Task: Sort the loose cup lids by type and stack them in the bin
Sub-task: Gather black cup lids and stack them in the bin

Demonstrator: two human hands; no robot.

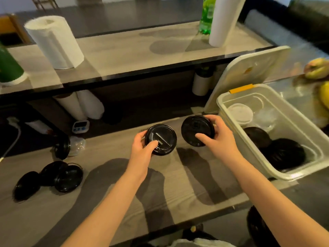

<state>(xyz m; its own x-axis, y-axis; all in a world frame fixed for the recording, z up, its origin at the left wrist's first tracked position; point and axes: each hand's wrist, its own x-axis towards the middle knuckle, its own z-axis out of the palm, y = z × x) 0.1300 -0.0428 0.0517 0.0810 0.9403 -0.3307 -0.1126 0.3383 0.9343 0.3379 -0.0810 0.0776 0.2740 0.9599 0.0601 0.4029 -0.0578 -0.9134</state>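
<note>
- Black plastic all over, lol. Where's everything sitting, closest stuff first?
- Wood-grain surface (110,177) up front. Some loose lids (58,175) are scattered on it at the left. Past that, a glossy lid (164,138) is gripped by the left hand (142,148), thumb on top and fingers curled round the rim.
- And the other hand?
- A matte lid (194,127) is pinched by the right hand (219,138), thumb on its face, fingers hooked over the far edge, so it's tilted up toward the camera. Both lids are held side by side, not touching.
- Bin?
- The translucent bin (284,172) is parked at the right, just beside the right hand. A dark stack (283,152) is piled at its near end, and clear lids (240,113) are seen at the far end. Its cover (249,72) is propped upright behind it. Farther back, a paper towel roll (55,41) is stood on the raised surface (133,50).
</note>
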